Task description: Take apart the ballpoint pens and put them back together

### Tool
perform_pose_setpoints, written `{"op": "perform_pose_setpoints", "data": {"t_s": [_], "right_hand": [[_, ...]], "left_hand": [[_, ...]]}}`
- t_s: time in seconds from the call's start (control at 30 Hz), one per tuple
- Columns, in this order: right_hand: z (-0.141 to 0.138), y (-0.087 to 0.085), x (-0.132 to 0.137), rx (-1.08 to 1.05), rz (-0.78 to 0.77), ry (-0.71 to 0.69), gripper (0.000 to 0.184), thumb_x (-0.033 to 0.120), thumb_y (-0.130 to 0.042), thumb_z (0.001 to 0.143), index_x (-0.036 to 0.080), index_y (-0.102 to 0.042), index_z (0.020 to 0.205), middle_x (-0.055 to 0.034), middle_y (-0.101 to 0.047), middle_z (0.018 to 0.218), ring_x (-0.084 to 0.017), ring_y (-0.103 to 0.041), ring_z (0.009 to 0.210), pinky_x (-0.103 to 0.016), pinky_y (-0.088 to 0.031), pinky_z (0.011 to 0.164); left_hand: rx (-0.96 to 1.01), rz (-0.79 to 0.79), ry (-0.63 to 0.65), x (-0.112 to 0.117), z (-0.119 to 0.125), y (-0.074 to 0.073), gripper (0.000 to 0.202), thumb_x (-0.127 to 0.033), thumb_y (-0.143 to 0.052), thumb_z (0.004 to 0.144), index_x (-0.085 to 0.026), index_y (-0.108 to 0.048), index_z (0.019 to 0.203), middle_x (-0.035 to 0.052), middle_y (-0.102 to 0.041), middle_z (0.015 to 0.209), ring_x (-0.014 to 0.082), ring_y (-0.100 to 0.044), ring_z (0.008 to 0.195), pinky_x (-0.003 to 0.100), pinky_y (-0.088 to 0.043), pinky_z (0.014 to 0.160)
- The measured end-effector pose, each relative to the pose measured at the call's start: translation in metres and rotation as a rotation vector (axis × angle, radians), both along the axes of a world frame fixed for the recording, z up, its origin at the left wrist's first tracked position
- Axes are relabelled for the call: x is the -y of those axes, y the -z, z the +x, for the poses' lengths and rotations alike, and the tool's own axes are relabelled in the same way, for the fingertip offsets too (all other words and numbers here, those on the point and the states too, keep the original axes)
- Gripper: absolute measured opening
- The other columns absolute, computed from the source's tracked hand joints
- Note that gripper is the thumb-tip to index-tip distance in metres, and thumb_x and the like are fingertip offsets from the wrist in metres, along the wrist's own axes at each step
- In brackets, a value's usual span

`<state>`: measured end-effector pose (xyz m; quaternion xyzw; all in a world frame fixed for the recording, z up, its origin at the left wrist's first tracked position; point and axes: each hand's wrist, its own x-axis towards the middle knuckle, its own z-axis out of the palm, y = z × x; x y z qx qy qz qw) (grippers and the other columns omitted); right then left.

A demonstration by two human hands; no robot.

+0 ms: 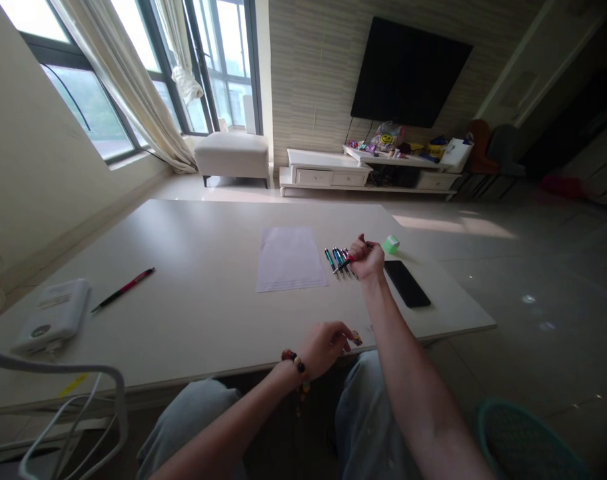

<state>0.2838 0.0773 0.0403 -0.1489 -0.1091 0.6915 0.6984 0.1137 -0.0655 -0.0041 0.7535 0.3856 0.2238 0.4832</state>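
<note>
My right hand is closed around a red and black pen, its silver tip aimed down and to the left. Just beneath and beside that hand lies a row of several pens with coloured barrels, partly covered by it. A white sheet of paper is flat on the table to their left, with faint print along its near edge. My left hand, a beaded bracelet on its wrist, rests at the table's near edge. Its fingers are loosely bent and apart, close to a small cartoon sticker.
On the white table, a black phone and a green tape roll lie right of my right hand. Far left are another red and black pen and a white power adapter with cables. A green basket stands on the floor.
</note>
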Motion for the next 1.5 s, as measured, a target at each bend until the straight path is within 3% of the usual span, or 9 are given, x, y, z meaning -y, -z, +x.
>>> {"op": "perform_pose_setpoints", "data": {"t_s": [0.1,0.23,0.4,0.57,0.9,1.1,1.27,1.4,1.5], "right_hand": [[-0.001,0.0,-0.004,0.003,0.023,-0.031,0.027,0.032,-0.031,0.082,0.016,-0.053,0.08,0.0088,-0.019,0.048,-0.009,-0.021,0.038,-0.021,-0.021,0.034],[-0.004,0.002,-0.007,0.048,0.01,-0.06,0.026,0.026,-0.031,0.082,0.016,-0.055,0.084,0.009,-0.019,0.046,-0.009,-0.019,0.036,-0.02,-0.019,0.034],[-0.002,0.008,-0.01,0.153,-0.038,-0.106,0.03,0.033,-0.036,0.083,0.012,-0.057,0.088,0.0081,-0.031,0.048,-0.006,-0.018,0.035,-0.019,-0.019,0.032],[0.004,0.015,-0.009,0.183,-0.035,-0.101,0.028,0.019,-0.033,0.078,0.014,-0.058,0.088,0.0069,-0.034,0.05,-0.006,-0.021,0.034,-0.018,-0.019,0.031],[0.001,0.014,-0.008,0.2,-0.002,0.001,0.022,0.019,-0.036,0.08,0.016,-0.057,0.086,0.0056,-0.043,0.054,-0.004,-0.026,0.033,-0.016,-0.022,0.029],[-0.013,0.021,-0.013,0.372,-0.202,-0.128,0.028,0.02,-0.031,0.083,0.012,-0.058,0.084,-0.0047,-0.06,0.059,-0.008,-0.044,0.038,-0.016,-0.027,0.029],[-0.03,0.03,-0.01,0.59,-0.249,-0.253,0.039,0.041,-0.035,0.088,0.013,-0.059,0.076,-0.0036,-0.055,0.046,-0.012,-0.048,0.039,-0.019,-0.034,0.033],[-0.04,0.035,-0.008,0.683,-0.145,-0.134,0.018,0.03,-0.062,0.077,0.016,-0.054,0.068,0.0031,-0.053,0.046,-0.007,-0.044,0.037,-0.015,-0.034,0.035],[-0.045,0.039,-0.008,0.678,-0.183,-0.131,0.025,0.03,-0.054,0.08,0.017,-0.047,0.059,0.0057,-0.044,0.04,-0.005,-0.036,0.032,-0.015,-0.028,0.031]], "left_hand": [[-0.17,0.16,0.011,-0.023,0.001,0.001,0.029,-0.011,-0.039,0.079,-0.017,-0.064,0.092,0.0023,-0.068,0.074,0.0134,-0.061,0.069,0.025,-0.046,0.067],[-0.378,0.462,-0.065,-0.048,0.001,0.006,0.029,-0.013,-0.037,0.085,-0.019,-0.06,0.103,0.0062,-0.065,0.097,0.0181,-0.058,0.092,0.031,-0.045,0.083],[-0.564,0.68,-0.139,-0.057,-0.001,0.021,0.04,-0.02,-0.043,0.086,-0.016,-0.044,0.126,0.0124,-0.045,0.134,0.0245,-0.038,0.123,0.043,-0.031,0.102],[-0.672,0.618,-0.203,-0.058,0.0,0.037,0.047,-0.028,-0.042,0.087,-0.013,-0.039,0.132,0.0177,-0.035,0.141,0.0324,-0.027,0.132,0.054,-0.02,0.105],[-0.703,0.614,-0.201,-0.051,0.009,0.043,0.043,-0.022,-0.035,0.089,-0.01,-0.042,0.13,0.022,-0.035,0.14,0.0346,-0.027,0.132,0.055,-0.021,0.103],[-0.693,0.628,-0.222,-0.05,0.01,0.048,0.043,-0.021,-0.032,0.089,-0.012,-0.042,0.13,0.0207,-0.035,0.141,0.0329,-0.027,0.132,0.055,-0.021,0.104],[-0.698,0.619,-0.225,-0.05,0.01,0.045,0.043,-0.02,-0.032,0.089,-0.011,-0.042,0.13,0.0206,-0.034,0.141,0.0339,-0.027,0.132,0.055,-0.022,0.103],[-0.696,0.598,-0.217,-0.05,0.011,0.041,0.044,-0.017,-0.033,0.087,-0.013,-0.042,0.13,0.0201,-0.035,0.141,0.033,-0.027,0.132,0.057,-0.021,0.103],[-0.694,0.593,-0.215,-0.049,0.011,0.039,0.044,-0.016,-0.032,0.087,-0.013,-0.042,0.129,0.021,-0.035,0.14,0.0333,-0.027,0.131,0.058,-0.021,0.102]]}}
